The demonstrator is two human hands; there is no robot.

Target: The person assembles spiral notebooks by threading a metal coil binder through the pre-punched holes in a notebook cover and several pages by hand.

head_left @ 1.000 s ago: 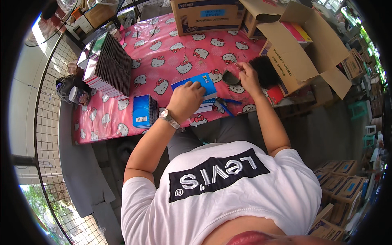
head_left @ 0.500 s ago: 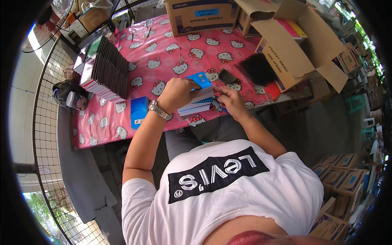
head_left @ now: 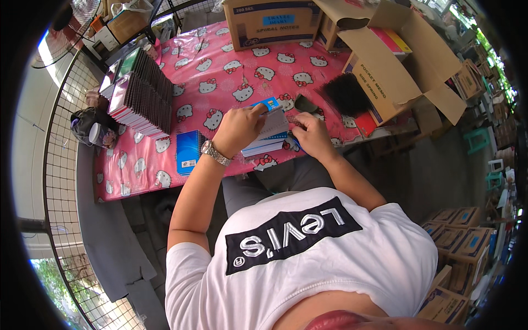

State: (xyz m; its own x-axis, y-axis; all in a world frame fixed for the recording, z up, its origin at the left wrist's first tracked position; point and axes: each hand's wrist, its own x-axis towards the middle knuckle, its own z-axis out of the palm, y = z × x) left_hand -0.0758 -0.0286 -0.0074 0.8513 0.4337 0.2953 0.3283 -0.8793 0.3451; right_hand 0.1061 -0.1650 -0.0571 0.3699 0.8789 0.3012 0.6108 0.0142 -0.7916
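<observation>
My left hand (head_left: 241, 129), with a watch on its wrist, grips the upper part of a small blue-covered spiral notebook (head_left: 269, 103). Its grey-white page side (head_left: 274, 123) faces up below the fingers. Beneath it lies a short stack of notebooks (head_left: 265, 147) with white page edges. At the notebook's right, spiral side, my right hand (head_left: 312, 134) is closed, fingertips pinched by the coil. A slim blue-handled tool (head_left: 297, 144) shows under that hand; its working end is hidden. Left of my left wrist lies another blue spiral notebook (head_left: 187, 151).
Tall rows of black-coil notebooks (head_left: 144, 93) stand at the left of the pink-covered table (head_left: 220, 71). A dark green scoop-like piece (head_left: 306, 103) and a heap of black coils (head_left: 346, 92) lie right, by an open carton (head_left: 385, 82). A closed carton (head_left: 273, 25) stands behind.
My left hand has shifted slightly, and the blue cover is tilted so that more of the grey-white page shows. My right fingers have closed in by the coil, and less of the blue-handled tool shows.
</observation>
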